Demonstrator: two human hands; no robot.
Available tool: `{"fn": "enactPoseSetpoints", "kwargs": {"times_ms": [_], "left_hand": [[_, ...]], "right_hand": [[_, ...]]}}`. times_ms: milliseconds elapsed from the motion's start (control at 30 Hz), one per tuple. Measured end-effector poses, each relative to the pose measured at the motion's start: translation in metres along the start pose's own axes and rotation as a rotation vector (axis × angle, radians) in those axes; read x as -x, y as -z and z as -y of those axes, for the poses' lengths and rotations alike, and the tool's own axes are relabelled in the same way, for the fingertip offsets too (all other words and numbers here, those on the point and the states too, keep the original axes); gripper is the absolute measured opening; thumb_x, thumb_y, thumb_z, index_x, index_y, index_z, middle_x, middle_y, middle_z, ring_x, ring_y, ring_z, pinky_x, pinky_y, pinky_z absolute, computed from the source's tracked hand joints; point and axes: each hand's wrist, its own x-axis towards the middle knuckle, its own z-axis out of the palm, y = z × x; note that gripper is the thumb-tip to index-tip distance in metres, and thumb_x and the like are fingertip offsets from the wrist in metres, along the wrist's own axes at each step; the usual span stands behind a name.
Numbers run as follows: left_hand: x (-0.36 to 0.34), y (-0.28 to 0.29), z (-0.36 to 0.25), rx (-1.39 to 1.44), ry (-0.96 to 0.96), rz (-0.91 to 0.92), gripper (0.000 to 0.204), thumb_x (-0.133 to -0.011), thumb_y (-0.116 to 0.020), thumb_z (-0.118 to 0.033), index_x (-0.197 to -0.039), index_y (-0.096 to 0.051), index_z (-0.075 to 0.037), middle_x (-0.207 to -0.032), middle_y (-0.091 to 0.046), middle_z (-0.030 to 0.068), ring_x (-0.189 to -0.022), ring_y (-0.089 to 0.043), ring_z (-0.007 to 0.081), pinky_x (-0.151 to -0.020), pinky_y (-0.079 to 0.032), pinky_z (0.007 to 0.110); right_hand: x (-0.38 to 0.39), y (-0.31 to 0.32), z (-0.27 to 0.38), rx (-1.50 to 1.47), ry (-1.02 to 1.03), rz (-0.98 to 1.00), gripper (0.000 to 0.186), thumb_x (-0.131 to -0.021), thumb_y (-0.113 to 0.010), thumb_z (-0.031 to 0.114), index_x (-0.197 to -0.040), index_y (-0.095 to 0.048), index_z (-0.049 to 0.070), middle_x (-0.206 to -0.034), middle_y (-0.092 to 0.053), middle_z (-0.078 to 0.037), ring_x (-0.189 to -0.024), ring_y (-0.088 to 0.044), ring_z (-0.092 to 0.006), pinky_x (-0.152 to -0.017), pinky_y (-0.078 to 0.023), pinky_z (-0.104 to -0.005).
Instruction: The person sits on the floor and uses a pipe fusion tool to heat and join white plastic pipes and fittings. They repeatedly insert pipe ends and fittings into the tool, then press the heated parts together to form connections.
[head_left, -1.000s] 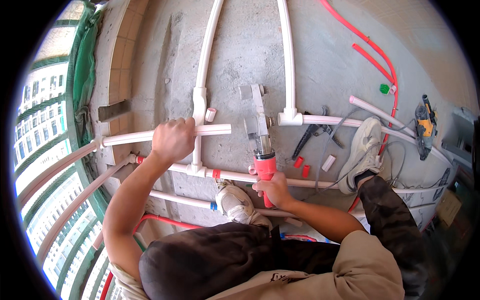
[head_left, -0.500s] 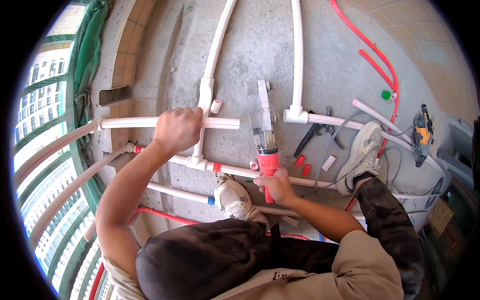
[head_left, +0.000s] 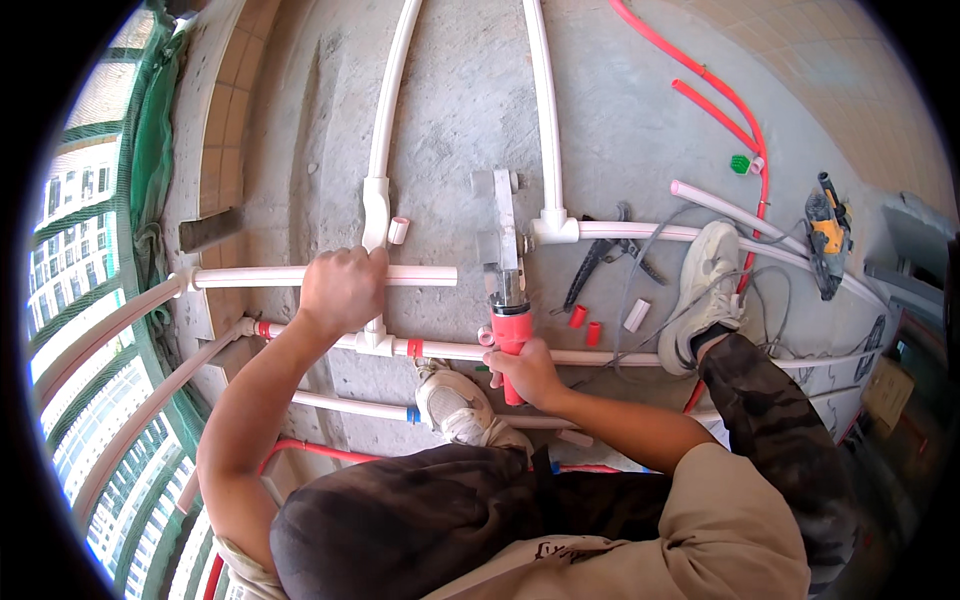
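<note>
My left hand [head_left: 345, 290] is wrapped round a white pipe [head_left: 420, 276] with a thin pink stripe, near its free right end. My right hand [head_left: 525, 375] grips the red handle of a pipe fusion welder [head_left: 510, 325]. The welder's flat metal plate points away from me, with round heating heads on both sides. One right-hand head sits at the open end of a white tee fitting [head_left: 555, 228]; whether they touch I cannot tell. The left pipe's end stays a little apart from the opposite head.
Black pipe cutters [head_left: 592, 262], red and white pipe offcuts [head_left: 636, 316] and a grey cord lie on the concrete. A yellow-and-grey power tool [head_left: 826, 240] is at the right. White and red pipes run across the floor around my shoes. Green netting [head_left: 155, 170] hangs at the left.
The whole view has shifted, moving most things left. The welder's right head is closer to the tee's opening. Both hands keep their grips.
</note>
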Motion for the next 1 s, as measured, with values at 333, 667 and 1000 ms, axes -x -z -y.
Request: {"fn": "enactPoseSetpoints", "kwargs": {"times_ms": [333, 667, 1000], "left_hand": [[0.002, -0.024, -0.003, -0.013, -0.077, -0.236, 0.008, -0.078, -0.062, -0.011, -0.078, -0.056, -0.006, -0.069, -0.062, 0.0130, -0.063, -0.066, 0.0322, -0.060, -0.054, 0.045], [0.013, -0.032, 0.002, -0.030, -0.151, -0.367, 0.009, -0.074, -0.064, -0.011, -0.071, -0.056, -0.007, -0.065, -0.059, 0.0116, -0.059, -0.062, 0.0306, -0.057, -0.052, 0.044], [0.031, -0.019, -0.023, 0.128, -0.056, -0.013, 0.009, -0.073, -0.065, -0.015, -0.073, -0.060, -0.008, -0.069, -0.064, 0.0119, -0.065, -0.068, 0.0318, -0.060, -0.053, 0.045]], "right_hand": [[-0.013, 0.040, 0.018, 0.412, 0.000, 0.307, 0.056, -0.086, -0.079, 0.032, -0.134, -0.063, 0.010, -0.129, -0.068, -0.011, -0.117, -0.064, -0.0229, -0.100, -0.047, -0.0345], [-0.021, 0.071, 0.053, 0.613, -0.295, 0.621, 0.042, -0.071, -0.089, 0.024, -0.102, -0.071, 0.002, -0.088, -0.071, -0.006, -0.077, -0.064, -0.0157, -0.068, -0.050, -0.0299], [-0.017, 0.071, 0.140, 1.619, -0.441, 0.503, 0.030, -0.074, -0.083, 0.023, -0.090, -0.077, -0.002, -0.080, -0.075, -0.015, -0.075, -0.074, -0.0263, -0.066, -0.057, -0.0399]]}}
